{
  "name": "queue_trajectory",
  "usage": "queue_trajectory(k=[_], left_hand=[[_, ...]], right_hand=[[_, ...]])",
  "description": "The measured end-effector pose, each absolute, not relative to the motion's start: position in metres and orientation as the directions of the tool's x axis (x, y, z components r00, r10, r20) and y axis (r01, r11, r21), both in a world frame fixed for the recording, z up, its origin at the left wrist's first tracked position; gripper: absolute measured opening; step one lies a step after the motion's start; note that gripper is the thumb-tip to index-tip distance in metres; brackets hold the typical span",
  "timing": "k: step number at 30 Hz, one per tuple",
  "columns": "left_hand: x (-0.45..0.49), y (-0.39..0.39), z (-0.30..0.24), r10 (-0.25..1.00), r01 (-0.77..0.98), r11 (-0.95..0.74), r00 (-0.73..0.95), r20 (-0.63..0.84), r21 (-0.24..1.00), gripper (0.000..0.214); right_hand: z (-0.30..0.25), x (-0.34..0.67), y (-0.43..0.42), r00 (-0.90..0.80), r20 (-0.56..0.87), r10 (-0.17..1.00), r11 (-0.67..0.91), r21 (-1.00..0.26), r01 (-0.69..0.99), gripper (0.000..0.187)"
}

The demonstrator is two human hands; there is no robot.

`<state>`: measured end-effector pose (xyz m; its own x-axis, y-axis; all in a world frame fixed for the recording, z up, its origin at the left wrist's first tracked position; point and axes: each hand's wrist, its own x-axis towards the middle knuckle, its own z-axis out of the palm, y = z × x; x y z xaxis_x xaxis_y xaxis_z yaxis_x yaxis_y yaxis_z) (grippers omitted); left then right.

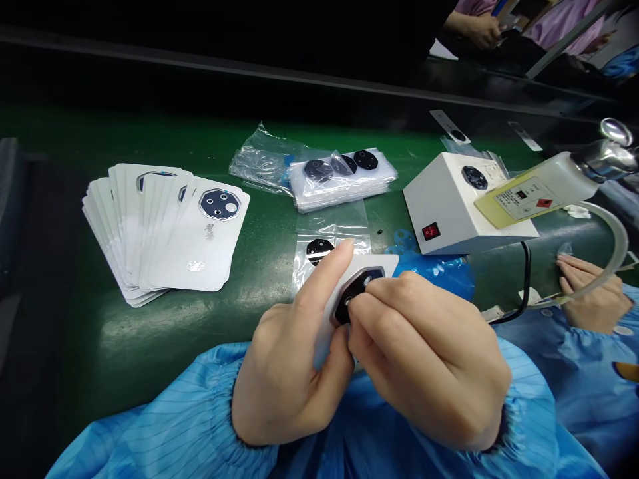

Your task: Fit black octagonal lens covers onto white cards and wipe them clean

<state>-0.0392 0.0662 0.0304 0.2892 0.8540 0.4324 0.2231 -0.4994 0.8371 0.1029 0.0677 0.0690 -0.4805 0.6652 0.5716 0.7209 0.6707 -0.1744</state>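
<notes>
My left hand (287,379) grips a white phone back cover (389,263) held tilted above the bench, its forefinger stretched along one side. In the cover's upper part sits a black octagonal camera lens plate (357,287). Bent fingers of my right hand (432,362) are closed at that plate and hide part of it; the fingertips' exact hold is hidden. Just beyond my hands, a clear plastic bag (303,266) lies flat with another black lens plate (318,250) in it.
Fanned phone back covers (194,246) lie at left. Bagged lens plates (344,189) are stacked behind. At right stand a white box with a red switch (414,206) and a tilted bottle of yellow liquid (529,189). Blue film (444,273) lies nearby. A co-worker's hand (594,296) rests far right.
</notes>
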Motion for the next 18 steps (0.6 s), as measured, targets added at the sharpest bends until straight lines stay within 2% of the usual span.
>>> queue_trajectory(k=[8,18], left_hand=[[-0.0402,0.0659,0.0301,0.847,0.242,-0.507,0.317,0.427,0.827,0.076],[-0.0399,0.0644,0.031,0.856,0.214,-0.489,0.304,0.418,0.846,0.075]], right_hand=[[0.0695,0.1013,0.0671,-0.457,0.566,0.686,0.657,-0.212,0.723,0.026],[0.0643,0.1004,0.0627,-0.411,0.59,0.695,0.597,-0.156,0.787,0.023]])
